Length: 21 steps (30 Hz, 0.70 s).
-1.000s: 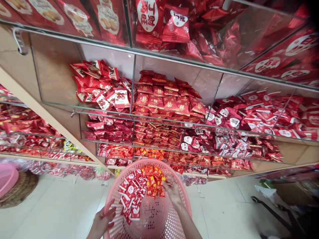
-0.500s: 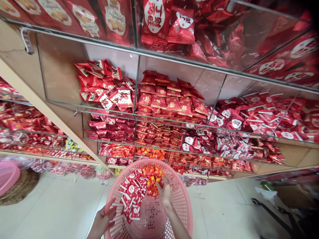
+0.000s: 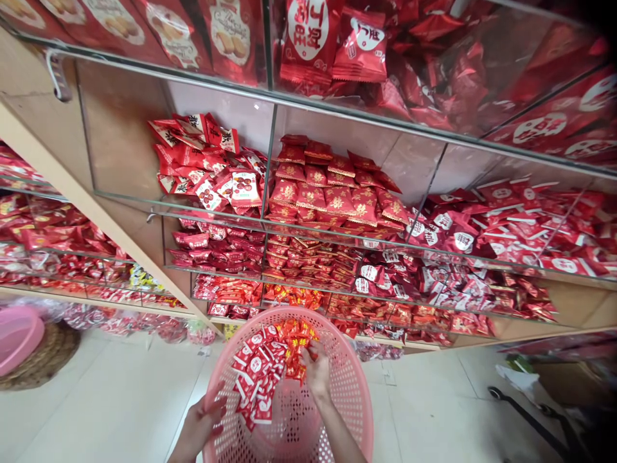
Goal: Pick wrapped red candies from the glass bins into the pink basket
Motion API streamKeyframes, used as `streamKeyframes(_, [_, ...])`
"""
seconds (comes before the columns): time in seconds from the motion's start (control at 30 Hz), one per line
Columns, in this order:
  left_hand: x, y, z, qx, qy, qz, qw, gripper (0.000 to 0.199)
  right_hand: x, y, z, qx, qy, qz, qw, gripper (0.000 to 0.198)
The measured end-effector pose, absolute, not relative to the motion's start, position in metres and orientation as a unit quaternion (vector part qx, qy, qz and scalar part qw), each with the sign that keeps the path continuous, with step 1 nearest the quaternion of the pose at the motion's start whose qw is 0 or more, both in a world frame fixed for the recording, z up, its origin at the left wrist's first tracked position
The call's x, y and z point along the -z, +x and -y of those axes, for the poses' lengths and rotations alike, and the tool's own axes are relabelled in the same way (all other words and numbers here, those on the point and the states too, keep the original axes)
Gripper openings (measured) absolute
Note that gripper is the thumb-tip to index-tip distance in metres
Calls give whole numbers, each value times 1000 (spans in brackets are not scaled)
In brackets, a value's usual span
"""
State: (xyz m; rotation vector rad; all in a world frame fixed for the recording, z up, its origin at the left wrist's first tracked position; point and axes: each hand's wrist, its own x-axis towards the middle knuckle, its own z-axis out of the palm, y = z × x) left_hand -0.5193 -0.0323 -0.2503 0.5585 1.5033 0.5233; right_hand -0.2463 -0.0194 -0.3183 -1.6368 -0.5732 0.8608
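from my end, the left hand [image 3: 198, 423] grips the pink basket [image 3: 355, 393] by its left rim. the right hand [image 3: 318, 373] curls at the orange packets [image 3: 294, 350] inside; i cannot tell if it pinches one. red-and-white packets [image 3: 258, 372] lie left.

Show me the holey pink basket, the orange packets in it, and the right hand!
Pink basket [image 3: 366, 392]: head view, right rim.
Orange packets [image 3: 293, 350]: head view, pile's middle.
Right hand [image 3: 318, 373]: head view, its middle.

Glass-fronted shelves [image 3: 118, 128] hold stacked red packets [image 3: 337, 199]. At far left, a pink basin [image 3: 19, 341] overlaps a woven basket [image 3: 58, 360]. A black bar [image 3: 520, 415] crosses pale floor tiles [image 3: 419, 392] at right.
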Motion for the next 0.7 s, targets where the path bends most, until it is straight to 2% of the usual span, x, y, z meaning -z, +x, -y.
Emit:
streamKeyframes(0.3, [247, -518, 34, -239, 246, -667, 661, 65, 307, -245, 17, -379, -696, 193, 579, 38])
streamKeyframes(0.5, [247, -516, 35, -242, 234, -679, 653, 62, 304, -236, 26, -365, -725, 221, 540, 44])
streamKeyframes(0.7, [240, -514, 35, -240, 234, -666, 666, 68, 279, -212, 10, -221, -773, 367, 467, 37])
